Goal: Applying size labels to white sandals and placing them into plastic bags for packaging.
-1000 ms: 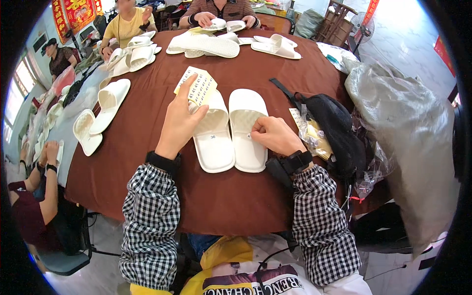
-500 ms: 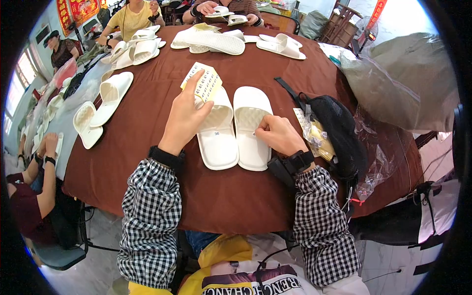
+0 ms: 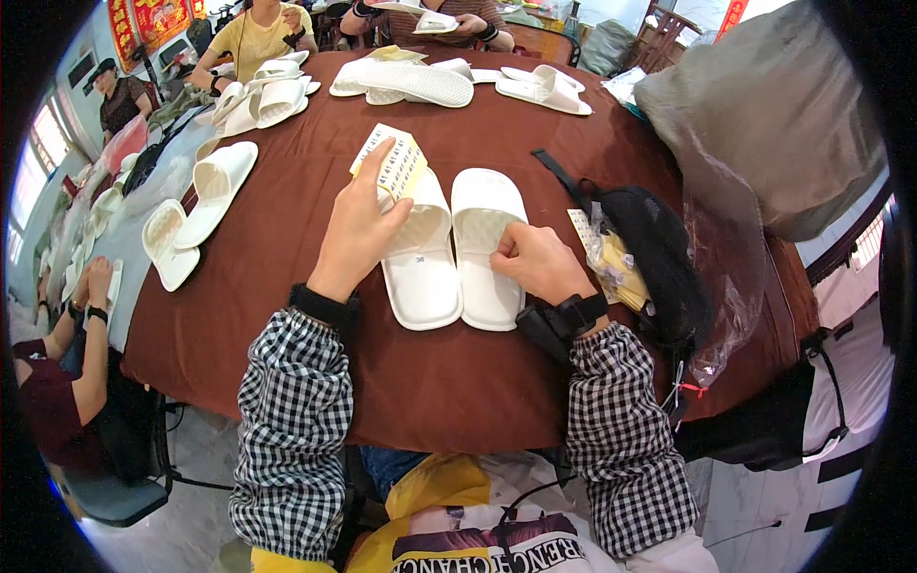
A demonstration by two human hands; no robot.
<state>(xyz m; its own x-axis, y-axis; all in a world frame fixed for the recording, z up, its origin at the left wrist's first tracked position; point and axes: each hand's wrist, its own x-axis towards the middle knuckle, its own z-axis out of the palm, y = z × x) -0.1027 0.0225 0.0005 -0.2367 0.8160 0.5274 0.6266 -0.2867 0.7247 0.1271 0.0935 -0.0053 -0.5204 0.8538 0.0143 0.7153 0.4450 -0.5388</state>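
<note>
– Brown cloth covers the worktop (image 3: 430, 392). Who is at its far side?
– 2 people: 1 in yellow (image 3: 256, 43), 1 in stripes (image 3: 399, 36) handling slippers. White slippers (image 3: 420, 84) lie stacked before them.
– Near side?
– 1 white pair, toes pointing away: left slipper (image 3: 420, 298) and right slipper (image 3: 489, 301), side by side. Left insole bears a small label (image 3: 419, 259).
– Left hand (image 3: 358, 224)?
– Grasping label sheets (image 3: 403, 164) between thumb and fingers, above the left slipper's strap.
– Right hand (image 3: 544, 260)?
– Fingers curled in, thumb and index tips together, at the right slipper's insole. Cannot tell whether anything is pinched there.
– Surroundings?
– Black bag (image 3: 654, 253) right of the pair; yellow bundle (image 3: 619, 267) against its left side. Grey sack (image 3: 774, 115) farther right. 2 loose slippers (image 3: 220, 191) at left, well apart from the pair.
</note>
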